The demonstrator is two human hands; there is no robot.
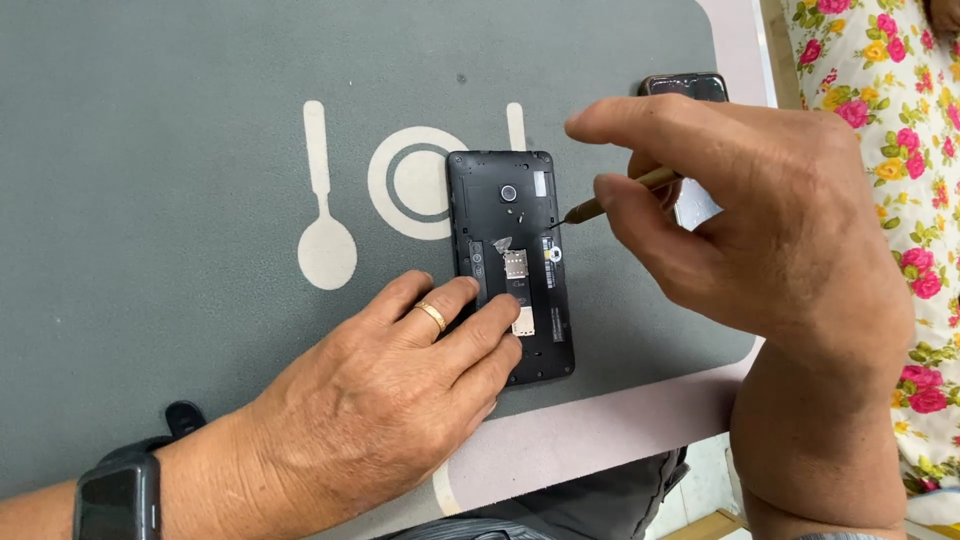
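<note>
A black phone (510, 215) lies face down with its back cover off, showing the camera lens and card slots. It rests on a grey place mat (150, 150) printed with a white spoon and plate. My left hand (400, 400) presses on the phone's lower half, fingers flat; it wears a gold ring and a black watch on the wrist. My right hand (760, 230) pinches a thin brass-coloured screwdriver (612, 200), whose tip touches the phone's right edge near the middle.
A second dark phone (685, 86) lies partly hidden behind my right hand at the mat's far right edge. The pale table edge (600, 430) runs along the front. Floral fabric (890, 120) covers the right side.
</note>
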